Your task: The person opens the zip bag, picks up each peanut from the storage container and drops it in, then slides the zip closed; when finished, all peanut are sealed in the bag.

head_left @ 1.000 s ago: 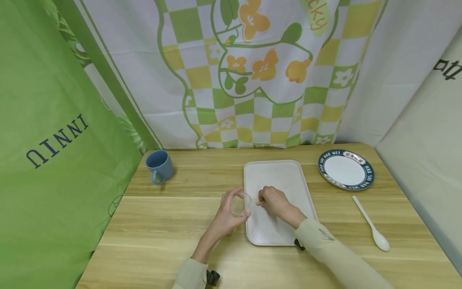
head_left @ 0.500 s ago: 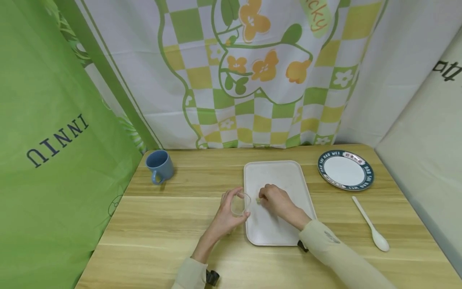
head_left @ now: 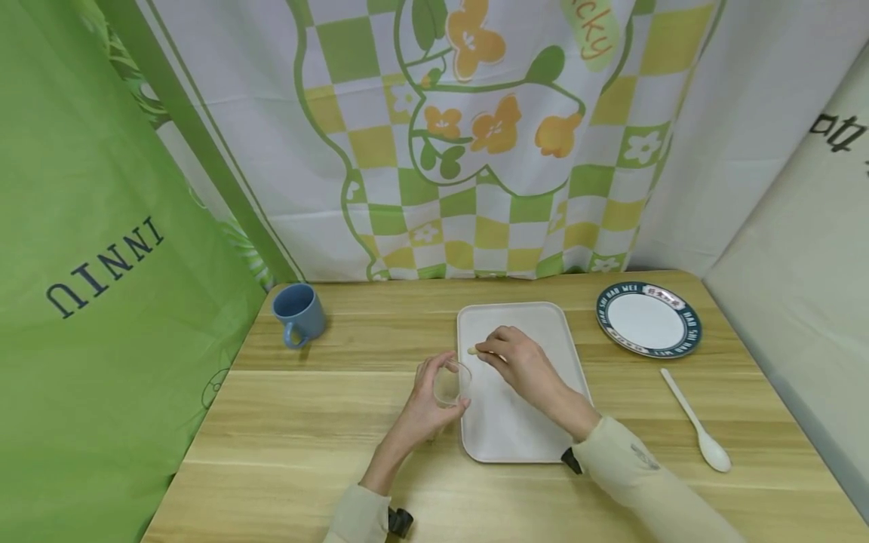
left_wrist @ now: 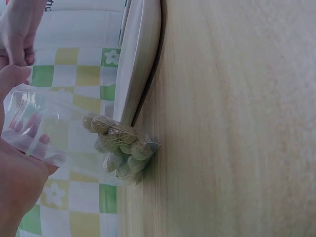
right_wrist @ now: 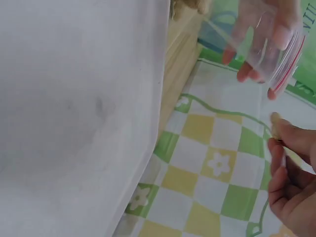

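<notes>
My left hand (head_left: 426, 411) grips a clear zip bag (left_wrist: 74, 118) near its mouth, which is held spread at the left edge of a white tray (head_left: 516, 434). Several peanuts (left_wrist: 123, 145) are gathered in the bottom of the bag, close over the table beside the tray. Between thumb and fingertips my right hand (head_left: 529, 369) pinches a single peanut (right_wrist: 276, 126). This peanut is above the tray's left side in the head view, and just short of the bag's opening with its red strip in the right wrist view.
A blue mug (head_left: 302, 313) stands at the back left of the wooden table (head_left: 285, 452). Right of the tray lie a plate (head_left: 648, 320) with a dark patterned rim and a white spoon (head_left: 699, 430). A patterned curtain (head_left: 475, 226) hangs behind the table.
My right hand has risen from the tray with the peanut, moving up and slightly left toward the bag's mouth. The left hand and bag have stayed nearly still.
</notes>
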`<act>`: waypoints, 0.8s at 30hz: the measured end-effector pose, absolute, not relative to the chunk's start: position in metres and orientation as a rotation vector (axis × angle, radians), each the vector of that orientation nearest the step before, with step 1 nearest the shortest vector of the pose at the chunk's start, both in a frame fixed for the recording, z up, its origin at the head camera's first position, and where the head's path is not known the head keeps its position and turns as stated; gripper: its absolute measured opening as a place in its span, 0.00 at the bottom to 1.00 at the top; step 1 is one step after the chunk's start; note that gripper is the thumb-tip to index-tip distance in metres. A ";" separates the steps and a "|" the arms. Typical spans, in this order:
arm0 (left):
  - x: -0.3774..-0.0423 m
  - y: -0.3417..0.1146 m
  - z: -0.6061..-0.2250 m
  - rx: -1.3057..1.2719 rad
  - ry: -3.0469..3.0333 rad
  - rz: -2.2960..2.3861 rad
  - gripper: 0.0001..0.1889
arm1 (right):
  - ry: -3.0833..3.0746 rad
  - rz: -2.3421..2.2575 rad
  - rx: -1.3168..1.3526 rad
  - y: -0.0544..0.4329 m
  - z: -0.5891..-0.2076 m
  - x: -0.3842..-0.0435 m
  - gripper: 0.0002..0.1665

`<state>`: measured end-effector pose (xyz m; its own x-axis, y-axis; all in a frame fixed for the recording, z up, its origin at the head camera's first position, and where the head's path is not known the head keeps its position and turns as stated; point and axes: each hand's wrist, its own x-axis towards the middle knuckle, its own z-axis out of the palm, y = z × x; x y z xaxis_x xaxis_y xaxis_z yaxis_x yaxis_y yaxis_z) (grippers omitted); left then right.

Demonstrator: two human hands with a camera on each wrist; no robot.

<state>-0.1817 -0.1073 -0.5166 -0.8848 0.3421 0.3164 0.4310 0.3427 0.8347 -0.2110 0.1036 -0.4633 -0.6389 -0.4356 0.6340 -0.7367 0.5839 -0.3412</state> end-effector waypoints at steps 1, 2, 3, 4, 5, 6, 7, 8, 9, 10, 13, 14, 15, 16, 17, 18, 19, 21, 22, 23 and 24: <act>-0.182 -0.107 -0.517 -0.719 -2.503 -1.603 0.40 | -2.292 0.833 0.954 0.102 -0.461 -0.209 0.09; -0.181 -0.107 -0.517 -0.717 -2.502 -1.609 0.40 | -2.262 0.847 0.973 0.100 -0.459 -0.207 0.10; -0.181 -0.107 -0.517 -0.712 -2.504 -1.612 0.41 | -2.235 0.862 0.991 0.098 -0.458 -0.206 0.10; -0.181 -0.107 -0.517 -0.709 -2.505 -1.618 0.41 | -2.214 0.874 1.006 0.096 -0.457 -0.204 0.11; -0.181 -0.107 -0.517 -0.704 -2.509 -1.622 0.41 | -2.197 0.885 1.024 0.095 -0.457 -0.203 0.11; -0.181 -0.108 -0.517 -0.698 -2.513 -1.628 0.41 | -2.185 0.893 1.043 0.093 -0.457 -0.201 0.11; -0.181 -0.108 -0.517 -0.688 -2.521 -1.628 0.41 | -2.179 0.897 1.060 0.092 -0.457 -0.200 0.12; -0.181 -0.108 -0.517 -0.681 -2.525 -1.631 0.41 | -2.177 0.897 1.077 0.090 -0.457 -0.199 0.12; -0.181 -0.108 -0.517 -0.671 -2.532 -1.637 0.41 | -2.177 0.895 1.094 0.089 -0.458 -0.199 0.12; -0.181 -0.108 -0.517 -0.662 -2.537 -1.648 0.41 | -2.178 0.888 1.108 0.088 -0.458 -0.198 0.12; -0.180 -0.107 -0.517 -0.640 -2.547 -1.676 0.41 | -2.183 0.860 1.135 0.085 -0.460 -0.197 0.11; -0.180 -0.107 -0.517 -0.640 -2.545 -1.687 0.41 | -2.186 0.850 1.135 0.084 -0.461 -0.197 0.10; -0.180 -0.107 -0.516 -0.640 -2.546 -1.692 0.41 | -2.189 0.842 1.136 0.084 -0.461 -0.196 0.10; -0.180 -0.107 -0.516 -0.641 -2.545 -1.695 0.41 | -2.194 0.834 1.134 0.084 -0.462 -0.196 0.10; -0.179 -0.107 -0.516 -0.641 -2.545 -1.693 0.41 | -2.197 0.828 1.133 0.083 -0.463 -0.196 0.10; -0.179 -0.106 -0.515 -0.643 -2.545 -1.691 0.41 | -2.201 0.822 1.131 0.083 -0.463 -0.196 0.09; -0.179 -0.106 -0.515 -0.646 -2.545 -1.692 0.41 | -2.204 0.817 1.128 0.083 -0.464 -0.196 0.09; -0.179 -0.106 -0.514 -0.652 -2.547 -1.690 0.40 | -2.201 0.808 1.125 0.082 -0.465 -0.196 0.09; -0.179 -0.106 -0.514 -0.656 -2.547 -1.689 0.40 | -2.198 0.807 1.122 0.082 -0.466 -0.196 0.09; -0.178 -0.106 -0.514 -0.660 -2.548 -1.688 0.40 | -2.195 0.805 1.120 0.082 -0.466 -0.196 0.10; -0.178 -0.107 -0.514 -0.670 -2.547 -1.689 0.40 | -2.193 0.805 1.117 0.082 -0.467 -0.196 0.10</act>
